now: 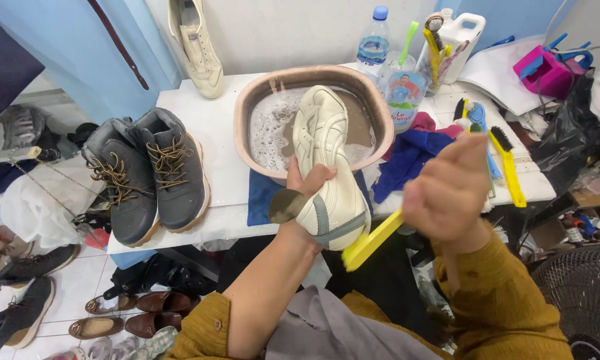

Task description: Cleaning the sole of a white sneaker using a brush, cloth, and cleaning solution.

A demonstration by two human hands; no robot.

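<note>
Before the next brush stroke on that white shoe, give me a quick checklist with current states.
1. Left hand grips the white shoe: ok.
2. Right hand holds the yellow brush: ok.
3. Brush end at the shoe's heel: ok.
4. Shoe held over the basin of soapy water: ok.
5. Bristles wet or soaped: cannot tell.
6. Grey boots clear of the basin: ok.

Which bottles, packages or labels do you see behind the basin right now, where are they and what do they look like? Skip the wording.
Water bottle: behind the basin, clear, blue cap, blue label.
Pouch: right of the basin, clear, holding brushes, blue and red picture label.
Jug: back right by the wall, white plastic.
No screens or signs.
</note>
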